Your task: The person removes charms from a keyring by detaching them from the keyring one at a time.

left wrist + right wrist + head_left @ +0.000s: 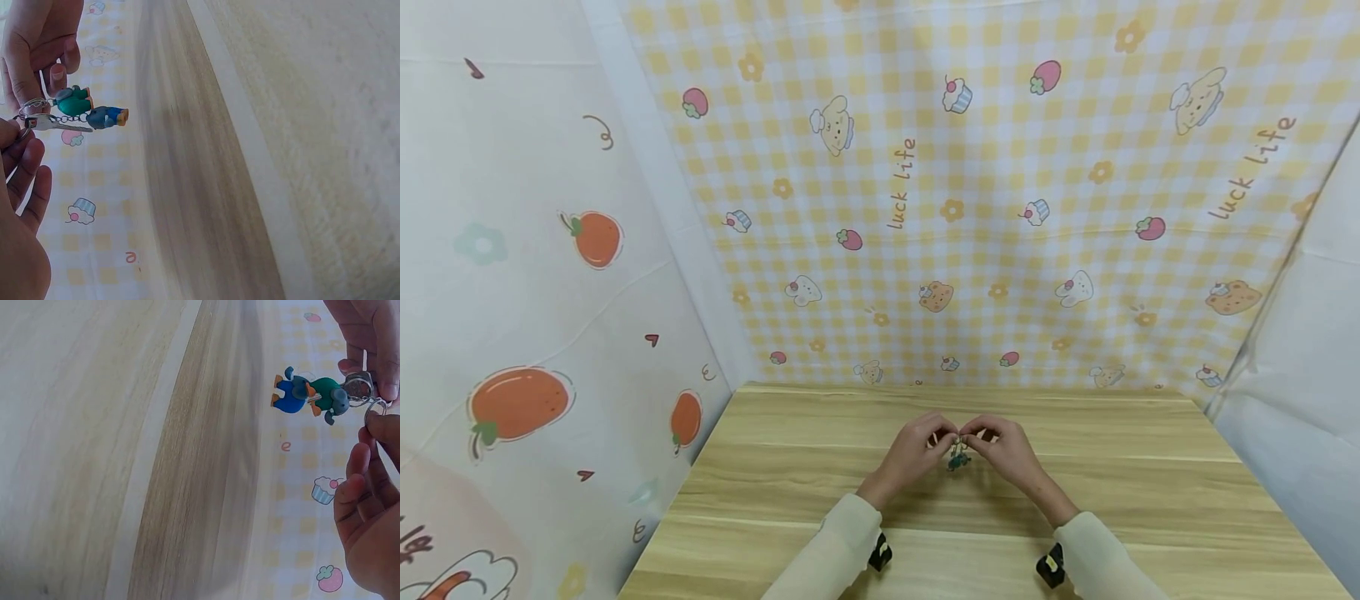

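My left hand [912, 454] and right hand [1009, 452] meet fingertip to fingertip above the table [1150, 467], both pinching the key ring [358, 387] between them. The charm [957, 459] — a small green and blue figure — hangs from the ring at about 6 o'clock of the pinch, just below my fingertips. A key [55, 124] lies alongside the charm, off the same ring.

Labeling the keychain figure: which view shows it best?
Right wrist: the keychain figure is close and unblocked, green and blue parts clear. Left wrist shows it smaller, beside a key. Head view: a tiny speck between the hands.
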The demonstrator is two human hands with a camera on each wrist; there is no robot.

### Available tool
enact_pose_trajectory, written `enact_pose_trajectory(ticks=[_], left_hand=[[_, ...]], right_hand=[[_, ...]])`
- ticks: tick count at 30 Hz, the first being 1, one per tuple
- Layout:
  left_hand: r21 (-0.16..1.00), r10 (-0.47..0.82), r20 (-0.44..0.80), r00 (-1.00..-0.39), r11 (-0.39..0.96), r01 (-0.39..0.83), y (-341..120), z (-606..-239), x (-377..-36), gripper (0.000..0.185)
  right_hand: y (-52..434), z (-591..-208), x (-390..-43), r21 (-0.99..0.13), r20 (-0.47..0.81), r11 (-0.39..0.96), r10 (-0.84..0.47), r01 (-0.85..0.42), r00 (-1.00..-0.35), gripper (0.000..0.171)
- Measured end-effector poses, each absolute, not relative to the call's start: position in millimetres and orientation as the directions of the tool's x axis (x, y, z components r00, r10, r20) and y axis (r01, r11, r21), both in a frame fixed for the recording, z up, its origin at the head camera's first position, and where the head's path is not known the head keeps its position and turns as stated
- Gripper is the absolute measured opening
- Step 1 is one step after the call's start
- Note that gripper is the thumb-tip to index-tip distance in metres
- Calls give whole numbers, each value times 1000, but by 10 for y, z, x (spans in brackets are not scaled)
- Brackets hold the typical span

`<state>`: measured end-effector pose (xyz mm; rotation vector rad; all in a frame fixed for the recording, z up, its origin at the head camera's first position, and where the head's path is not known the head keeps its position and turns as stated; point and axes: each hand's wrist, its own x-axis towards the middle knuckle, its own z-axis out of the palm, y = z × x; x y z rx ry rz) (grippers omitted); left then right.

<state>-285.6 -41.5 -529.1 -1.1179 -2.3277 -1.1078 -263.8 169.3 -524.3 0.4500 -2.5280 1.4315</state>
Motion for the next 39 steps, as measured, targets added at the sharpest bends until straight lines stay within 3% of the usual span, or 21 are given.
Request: enact_pose_trajectory(ticks=[15,25,33,39], left_hand=[[532,510,566,-647,373,760,-447,-5305,-2876,7],[528,514,589,-623,338,779,-452,-5316,-2895,8],[546,507,578,-640,342,765,-473,-5286,-2877,7],[511,580,584,-568,281,812,-445,-5227,-2818,10]], right_hand=[[1565,-5183,-2621,-736,280,620,-86,-271,-956,7],[1503,-5161,-2587,-737,224,650,-23,-185,-974,6],[1449,-5144,-2577,-753,210,637,-8,-167,-978,7],[1632,-5134,-2649,-799,208,590,96,-112,-973,12]])
